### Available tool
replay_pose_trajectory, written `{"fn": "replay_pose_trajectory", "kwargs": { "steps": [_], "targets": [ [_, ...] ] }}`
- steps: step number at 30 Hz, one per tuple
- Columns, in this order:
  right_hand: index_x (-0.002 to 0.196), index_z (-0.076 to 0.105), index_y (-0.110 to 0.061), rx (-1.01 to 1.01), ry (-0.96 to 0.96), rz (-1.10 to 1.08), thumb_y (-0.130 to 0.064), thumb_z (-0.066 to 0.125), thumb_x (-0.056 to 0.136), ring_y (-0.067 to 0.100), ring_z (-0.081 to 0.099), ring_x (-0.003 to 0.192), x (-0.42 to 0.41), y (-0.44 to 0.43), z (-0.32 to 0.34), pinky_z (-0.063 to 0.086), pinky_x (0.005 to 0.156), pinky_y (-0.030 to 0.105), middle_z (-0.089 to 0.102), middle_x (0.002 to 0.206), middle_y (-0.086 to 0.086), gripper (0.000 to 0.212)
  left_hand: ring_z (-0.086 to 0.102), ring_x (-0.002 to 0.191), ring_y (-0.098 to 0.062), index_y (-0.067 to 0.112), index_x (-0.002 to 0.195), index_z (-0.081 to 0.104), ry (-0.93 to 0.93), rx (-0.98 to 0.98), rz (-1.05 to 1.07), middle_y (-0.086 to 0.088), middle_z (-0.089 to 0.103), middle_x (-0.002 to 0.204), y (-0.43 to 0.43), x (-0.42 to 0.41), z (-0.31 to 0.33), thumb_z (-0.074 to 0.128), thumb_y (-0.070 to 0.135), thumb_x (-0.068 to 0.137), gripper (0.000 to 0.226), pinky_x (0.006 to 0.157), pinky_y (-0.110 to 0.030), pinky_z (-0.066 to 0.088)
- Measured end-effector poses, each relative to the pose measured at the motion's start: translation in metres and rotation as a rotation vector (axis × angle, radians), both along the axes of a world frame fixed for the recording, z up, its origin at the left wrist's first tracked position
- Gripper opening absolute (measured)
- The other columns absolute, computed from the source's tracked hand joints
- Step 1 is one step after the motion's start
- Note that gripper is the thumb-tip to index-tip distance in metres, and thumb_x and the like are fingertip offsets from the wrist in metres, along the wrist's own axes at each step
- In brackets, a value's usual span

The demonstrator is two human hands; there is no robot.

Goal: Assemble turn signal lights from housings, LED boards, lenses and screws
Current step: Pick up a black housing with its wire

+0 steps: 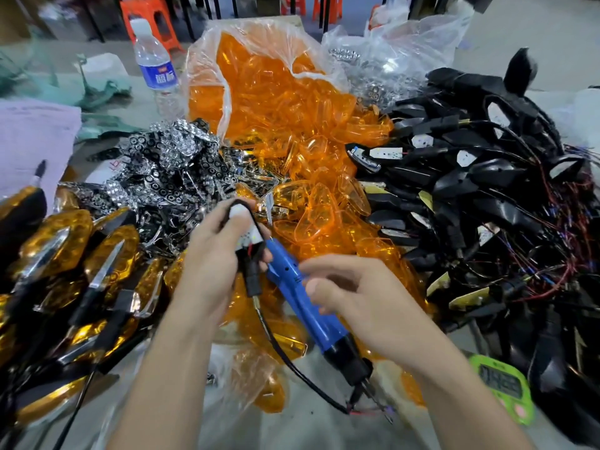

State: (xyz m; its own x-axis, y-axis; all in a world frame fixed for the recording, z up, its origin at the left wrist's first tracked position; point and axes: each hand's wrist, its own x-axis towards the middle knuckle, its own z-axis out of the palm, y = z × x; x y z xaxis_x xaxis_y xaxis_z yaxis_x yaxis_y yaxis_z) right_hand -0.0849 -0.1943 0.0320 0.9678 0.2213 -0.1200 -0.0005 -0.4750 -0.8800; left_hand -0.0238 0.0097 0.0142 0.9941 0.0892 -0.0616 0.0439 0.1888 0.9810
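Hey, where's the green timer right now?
In the head view, the green timer lies on the table at the lower right, between the person's right arm and the near edge of the pile of black housings.

One view only, worn on the person's head, wide-angle lens. It faces forward and tilts steeply down over both forearms onto the surface (308, 427). The left hand (214, 254) and right hand (363, 297) sit close under the lens, low centre. Heaped parts fill the middle ground. Orange stools (152, 21) show far off, blurred, along the top edge. Frame edges bow outward.
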Motion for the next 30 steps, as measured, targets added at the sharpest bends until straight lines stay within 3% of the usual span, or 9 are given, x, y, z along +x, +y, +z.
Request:
{"fn": "replay_pose_trajectory", "kwargs": {
  "steps": [4,6,9,11,14,18,23,27,30],
  "targets": [
    [0.129,0.068,-0.030,0.337,0.032,-0.199,-0.028,0.066,0.096,0.014,0.076,0.092,0.021,0.023,-0.010,0.065,0.081,0.037,0.077,0.100,-0.007,0.033,0.067,0.075,-0.023,0.026,0.100,0.077,-0.002,0.062,-0.105,-0.009,0.074,0.090,-0.023,-0.013,-0.006,0.057,0.017,0.105,0.022,0.062,-0.037,0.059],
    [0.121,0.073,-0.032,0.351,-0.029,-0.210,-0.025,0.065,0.094,0.010,0.074,0.095,0.027,0.032,-0.012,0.062,0.082,0.031,0.077,0.099,-0.009,0.029,0.067,0.087,-0.017,0.026,0.104,0.080,-0.035,0.104,-0.132,-0.004,0.077,0.096,-0.026,-0.019,-0.010,0.061,0.016,0.102,0.021,0.074,-0.032,0.058],
    [0.113,0.076,-0.030,0.347,-0.068,-0.216,-0.018,0.066,0.097,0.007,0.072,0.101,0.030,0.039,-0.016,0.060,0.090,0.030,0.077,0.104,-0.011,0.023,0.073,0.095,-0.009,0.028,0.108,0.082,-0.024,0.063,-0.143,0.001,0.080,0.102,-0.025,-0.026,-0.012,0.061,0.013,0.103,0.026,0.078,-0.025,0.058],
    [0.110,0.077,-0.033,0.351,-0.054,-0.217,-0.020,0.067,0.096,0.006,0.071,0.103,0.029,0.041,-0.019,0.059,0.090,0.030,0.077,0.105,-0.013,0.021,0.074,0.109,-0.015,0.028,0.114,0.081,0.004,0.030,-0.165,0.000,0.080,0.113,-0.022,-0.030,-0.013,0.061,0.016,0.103,0.026,0.092,-0.036,0.059],
    [0.107,0.077,-0.034,0.365,-0.041,-0.250,-0.022,0.070,0.094,0.003,0.070,0.103,0.028,0.045,-0.021,0.059,0.093,0.032,0.077,0.104,-0.017,0.019,0.067,0.126,-0.019,0.028,0.121,0.078,0.066,-0.020,-0.215,-0.001,0.076,0.125,-0.013,-0.034,-0.016,0.061,0.022,0.101,0.027,0.111,-0.050,0.048],
    [0.104,0.078,-0.036,0.345,-0.018,-0.346,-0.022,0.070,0.088,0.005,0.073,0.098,0.031,0.053,-0.026,0.062,0.091,0.041,0.078,0.099,-0.016,0.023,0.066,0.125,-0.028,0.030,0.124,0.077,0.120,-0.055,-0.295,-0.004,0.075,0.126,-0.005,-0.037,-0.014,0.059,0.018,0.091,0.039,0.105,-0.058,0.053],
    [0.106,0.079,-0.035,0.330,-0.039,-0.453,-0.033,0.064,0.075,0.004,0.073,0.095,0.031,0.067,-0.031,0.064,0.083,0.040,0.078,0.096,-0.019,0.034,0.073,0.102,-0.026,0.027,0.121,0.073,0.074,0.020,-0.238,-0.011,0.077,0.111,-0.006,-0.041,-0.018,0.063,0.008,0.079,0.047,0.092,-0.054,0.058],
    [0.100,0.080,-0.034,0.336,-0.069,-0.445,-0.029,0.062,0.077,0.008,0.074,0.093,0.031,0.076,-0.035,0.065,0.079,0.040,0.078,0.093,-0.015,0.030,0.072,0.093,-0.014,0.024,0.116,0.074,0.016,0.050,-0.164,-0.007,0.077,0.104,-0.009,-0.043,-0.020,0.060,0.004,0.093,0.033,0.080,-0.030,0.058],
    [0.092,0.080,-0.037,0.355,-0.072,-0.406,-0.030,0.059,0.079,0.012,0.074,0.084,0.032,0.081,-0.033,0.059,0.061,0.031,0.078,0.086,-0.011,0.025,0.072,0.094,-0.028,0.027,0.115,0.078,-0.010,0.068,-0.108,-0.013,0.078,0.106,-0.008,-0.042,-0.022,0.055,0.003,0.099,0.037,0.083,-0.041,0.062]
  ]
}}
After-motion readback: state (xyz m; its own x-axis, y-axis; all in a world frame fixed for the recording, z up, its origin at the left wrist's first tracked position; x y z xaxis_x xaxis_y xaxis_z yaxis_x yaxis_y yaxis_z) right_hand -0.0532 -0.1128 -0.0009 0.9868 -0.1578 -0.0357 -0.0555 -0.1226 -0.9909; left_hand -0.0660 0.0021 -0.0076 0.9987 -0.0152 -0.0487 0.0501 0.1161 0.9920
